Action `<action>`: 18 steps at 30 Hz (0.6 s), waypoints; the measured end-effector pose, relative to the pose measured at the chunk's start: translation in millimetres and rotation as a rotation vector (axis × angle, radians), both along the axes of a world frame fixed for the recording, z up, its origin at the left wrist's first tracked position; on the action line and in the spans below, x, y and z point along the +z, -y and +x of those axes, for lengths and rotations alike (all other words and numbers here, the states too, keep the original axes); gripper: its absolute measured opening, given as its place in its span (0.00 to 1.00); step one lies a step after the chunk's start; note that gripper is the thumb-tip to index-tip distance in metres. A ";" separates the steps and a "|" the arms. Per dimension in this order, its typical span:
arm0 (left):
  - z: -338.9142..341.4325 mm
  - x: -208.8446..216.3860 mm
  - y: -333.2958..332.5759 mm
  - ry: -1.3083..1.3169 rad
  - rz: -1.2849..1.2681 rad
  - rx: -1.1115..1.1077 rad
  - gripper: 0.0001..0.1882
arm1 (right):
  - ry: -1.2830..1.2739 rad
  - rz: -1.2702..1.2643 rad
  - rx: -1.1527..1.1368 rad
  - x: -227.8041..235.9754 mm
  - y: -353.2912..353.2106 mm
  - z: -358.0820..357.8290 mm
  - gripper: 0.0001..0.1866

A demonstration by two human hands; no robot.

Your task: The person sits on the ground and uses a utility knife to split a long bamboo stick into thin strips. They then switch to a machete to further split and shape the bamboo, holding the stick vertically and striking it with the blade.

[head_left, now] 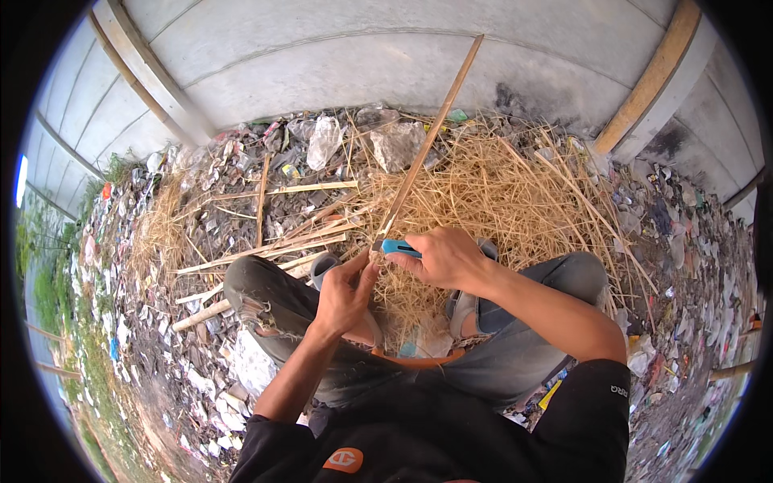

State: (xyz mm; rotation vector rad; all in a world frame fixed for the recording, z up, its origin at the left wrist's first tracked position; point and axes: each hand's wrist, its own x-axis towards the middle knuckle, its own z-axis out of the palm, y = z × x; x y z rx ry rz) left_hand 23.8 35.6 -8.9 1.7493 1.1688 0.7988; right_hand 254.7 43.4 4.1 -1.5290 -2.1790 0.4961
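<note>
In my right hand [452, 256] is a blue utility knife [401, 248], gripped with the fingers wrapped round its handle. My left hand [348, 294] pinches the near end of a long, thin bamboo strip [432, 133]. The strip slants away from me, up and to the right, toward the grey wall. The knife's front end meets the strip just beyond my left fingertips; the blade itself is too small to make out. Both hands are close together above the gap between my bent knees. Pale shavings [483, 185] lie heaped beyond them.
Several cut strips [310, 187] and a thicker bamboo stick [201, 315] lie at the left, near my knee. Litter and plastic scraps [324, 143] cover the ground all round. A grey panel wall [338, 60] with a wooden post [651, 76] stands at the far side.
</note>
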 end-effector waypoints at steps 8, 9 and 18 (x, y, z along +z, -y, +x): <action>-38.2 -2.0 24.6 -0.023 -0.189 -0.042 0.16 | -0.038 -0.034 -0.207 -2.9 -37.1 37.3 0.33; -46.4 -6.1 38.3 -0.009 -0.194 -0.044 0.16 | -0.068 -0.122 -0.326 4.0 -48.7 51.9 0.33; -122.9 -3.2 94.4 -0.055 -0.453 -0.083 0.20 | -0.194 -0.011 -0.698 13.2 -78.8 127.9 0.36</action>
